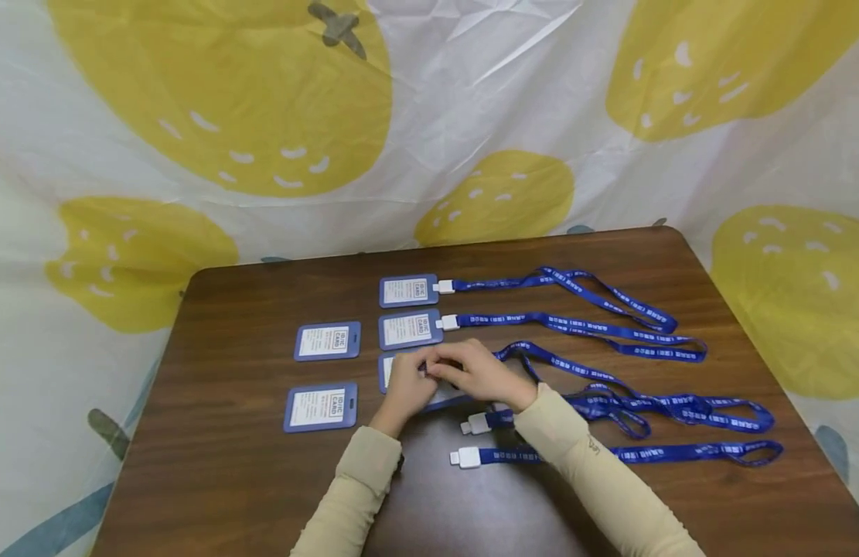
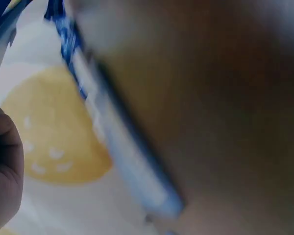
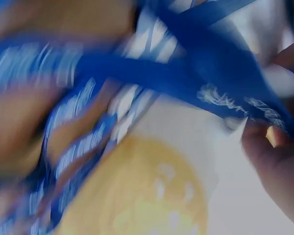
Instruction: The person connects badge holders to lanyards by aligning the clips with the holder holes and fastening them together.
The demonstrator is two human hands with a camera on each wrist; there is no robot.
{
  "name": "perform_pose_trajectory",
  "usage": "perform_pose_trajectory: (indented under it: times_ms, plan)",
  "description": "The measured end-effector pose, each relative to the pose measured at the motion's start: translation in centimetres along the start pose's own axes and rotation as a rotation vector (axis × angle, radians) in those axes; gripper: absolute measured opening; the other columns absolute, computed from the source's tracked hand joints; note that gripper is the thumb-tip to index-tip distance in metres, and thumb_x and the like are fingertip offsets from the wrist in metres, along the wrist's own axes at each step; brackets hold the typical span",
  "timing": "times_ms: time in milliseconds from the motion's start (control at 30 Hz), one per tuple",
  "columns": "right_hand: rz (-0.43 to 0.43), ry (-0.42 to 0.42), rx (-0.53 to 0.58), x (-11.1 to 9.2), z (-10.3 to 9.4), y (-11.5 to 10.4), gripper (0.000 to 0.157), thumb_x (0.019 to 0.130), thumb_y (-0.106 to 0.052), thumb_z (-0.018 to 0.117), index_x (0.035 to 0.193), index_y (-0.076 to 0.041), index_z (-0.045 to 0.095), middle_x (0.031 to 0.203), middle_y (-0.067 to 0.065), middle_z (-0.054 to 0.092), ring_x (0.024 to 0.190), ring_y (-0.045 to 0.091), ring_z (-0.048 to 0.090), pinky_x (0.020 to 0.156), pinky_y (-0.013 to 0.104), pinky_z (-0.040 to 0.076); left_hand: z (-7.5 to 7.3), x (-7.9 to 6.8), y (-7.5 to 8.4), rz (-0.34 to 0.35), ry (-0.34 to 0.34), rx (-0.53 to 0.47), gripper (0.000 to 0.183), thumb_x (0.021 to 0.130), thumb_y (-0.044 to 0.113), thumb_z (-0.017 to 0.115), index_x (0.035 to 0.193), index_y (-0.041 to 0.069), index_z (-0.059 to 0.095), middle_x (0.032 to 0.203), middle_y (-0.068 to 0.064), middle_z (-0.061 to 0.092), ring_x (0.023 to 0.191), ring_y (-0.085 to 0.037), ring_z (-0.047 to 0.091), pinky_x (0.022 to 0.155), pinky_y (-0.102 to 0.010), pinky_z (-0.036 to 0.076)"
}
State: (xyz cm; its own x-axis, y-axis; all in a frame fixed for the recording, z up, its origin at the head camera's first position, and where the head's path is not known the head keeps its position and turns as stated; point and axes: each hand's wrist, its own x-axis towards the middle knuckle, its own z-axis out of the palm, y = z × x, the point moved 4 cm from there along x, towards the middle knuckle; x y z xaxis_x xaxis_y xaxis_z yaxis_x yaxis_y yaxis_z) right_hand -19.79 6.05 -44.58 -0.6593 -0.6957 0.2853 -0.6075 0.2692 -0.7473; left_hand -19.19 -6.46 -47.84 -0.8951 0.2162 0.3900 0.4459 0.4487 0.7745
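In the head view my left hand (image 1: 408, 387) and right hand (image 1: 481, 373) meet above the table with fingertips curled together. A blue-edged card holder (image 1: 444, 393) tilts beneath them, gripped by the left hand and partly covered. The right hand pinches a blue lanyard (image 1: 561, 360) near its end; the joint between lanyard and holder is hidden by the fingers. Blurred blue strap (image 3: 220, 98) crosses the right wrist view beside my fingers (image 3: 269, 156). Another card holder (image 1: 385, 373) shows its left edge behind the left hand. The left wrist view catches a holder (image 2: 137, 166) edge-on, blurred.
Two card holders with white clips and lanyards lie behind the hands, one nearer (image 1: 404, 329), one farther (image 1: 404, 291). Two loose holders lie left, upper (image 1: 325, 341) and lower (image 1: 321, 407). White clips (image 1: 476, 423) (image 1: 468, 457) of further lanyards lie by the right forearm.
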Motion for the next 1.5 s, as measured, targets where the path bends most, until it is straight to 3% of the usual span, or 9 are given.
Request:
perform_pose_trajectory:
  times_ms: [133,267,367,567,800,1200,1367,1500]
  plan:
    - [0.107,0.077,-0.052,-0.4,-2.5,0.3,0.008,0.091,-0.006,0.053,0.087,-0.006,0.061,0.075,0.002,0.058,0.064,0.009,0.047,0.058,0.024,0.042,-1.4,0.6,0.6,-0.005,0.099,-0.064,0.011,0.074,-0.001,0.069,0.085,-0.001,0.069,0.084,-0.014,0.068,0.081,-0.025,0.065,0.075,-0.036,0.05]
    - [0.213,0.078,-0.027,-1.1,-3.7,1.3,0.012,0.093,-0.009,0.05,0.092,-0.004,0.061,0.08,0.003,0.06,0.068,0.013,0.049,0.061,0.027,0.043,-2.3,0.7,0.2,-0.061,0.075,-0.094,0.011,0.076,0.0,0.07,0.087,-0.002,0.069,0.085,-0.013,0.069,0.084,-0.025,0.064,0.078,-0.035,0.049]
    - [0.211,0.099,-0.039,-1.4,-4.0,1.9,0.014,0.093,-0.01,0.05,0.093,-0.004,0.062,0.079,0.001,0.059,0.067,0.013,0.048,0.06,0.027,0.043,-2.6,0.6,0.1,-0.114,0.053,-0.135,0.012,0.076,-0.001,0.07,0.088,-0.004,0.068,0.086,-0.015,0.068,0.085,-0.027,0.064,0.081,-0.036,0.048]
    - [0.201,0.138,-0.103,-2.3,-4.9,2.8,0.009,0.09,-0.004,0.054,0.088,-0.002,0.062,0.068,0.0,0.053,0.059,0.012,0.042,0.055,0.025,0.037,-4.3,0.5,2.2,-0.157,0.054,-0.181,0.012,0.075,-0.006,0.067,0.087,-0.01,0.066,0.086,-0.022,0.066,0.086,-0.034,0.062,0.082,-0.043,0.047]
    - [0.238,0.058,-0.102,-3.5,-5.7,4.2,0.009,0.09,-0.01,0.057,0.085,-0.006,0.063,0.068,-0.005,0.055,0.061,0.01,0.044,0.057,0.025,0.039,-5.7,0.3,2.2,-0.2,0.063,-0.204,0.012,0.076,-0.006,0.066,0.087,-0.011,0.065,0.085,-0.024,0.065,0.083,-0.037,0.06,0.082,-0.048,0.045]
    - [0.347,-0.148,-0.084,-6.7,-8.7,5.5,0.024,0.08,-0.026,0.069,0.068,-0.011,0.055,0.057,-0.005,0.037,0.05,0.006,0.03,0.051,0.022,0.029,-7.2,0.1,1.6,-0.233,0.029,-0.199,0.013,0.076,-0.007,0.066,0.088,-0.012,0.064,0.087,-0.025,0.064,0.085,-0.037,0.059,0.083,-0.049,0.043]
    - [0.434,-0.203,-0.136,-8.2,-10.3,5.5,0.024,0.075,-0.025,0.074,0.068,-0.013,0.055,0.058,-0.007,0.032,0.053,0.007,0.03,0.052,0.023,0.029,-6.8,-0.2,-0.9,-0.239,0.0,-0.182,0.015,0.076,-0.004,0.068,0.089,-0.01,0.065,0.088,-0.023,0.065,0.088,-0.037,0.06,0.084,-0.047,0.043]
    - [0.474,-0.246,-0.236,-9.4,-11.4,5.7,0.016,0.074,-0.018,0.075,0.076,-0.008,0.062,0.066,-0.004,0.051,0.062,0.013,0.044,0.059,0.028,0.041,-6.3,-0.6,-2.8,-0.28,-0.053,-0.14,0.016,0.077,0.002,0.07,0.091,-0.004,0.067,0.092,-0.018,0.067,0.094,-0.031,0.06,0.088,-0.044,0.043]
